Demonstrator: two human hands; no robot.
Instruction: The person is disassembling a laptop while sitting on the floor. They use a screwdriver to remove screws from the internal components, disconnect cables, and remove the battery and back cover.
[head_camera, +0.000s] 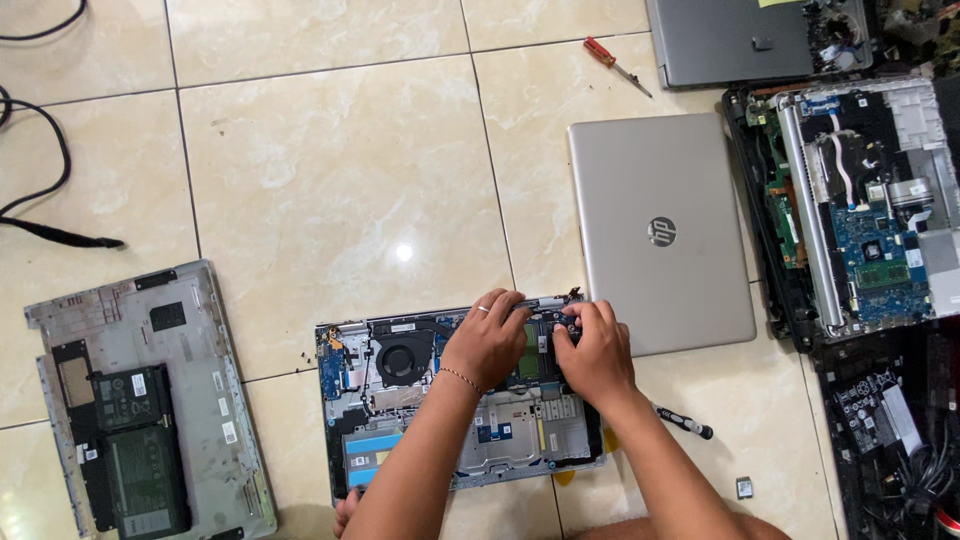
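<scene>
Both forearms reach over an opened laptop base lying on the tiled floor, fan and boards bared. At its far edge the left hand presses with fingers curled, while the right hand pinches down at the hinge corner — what its grip holds is too small to tell. A black screwdriver lies just right. Left sits a detached bottom cover; right, touching the hinge, a closed silver laptop. Beyond — open tiles, then a red screwdriver.
</scene>
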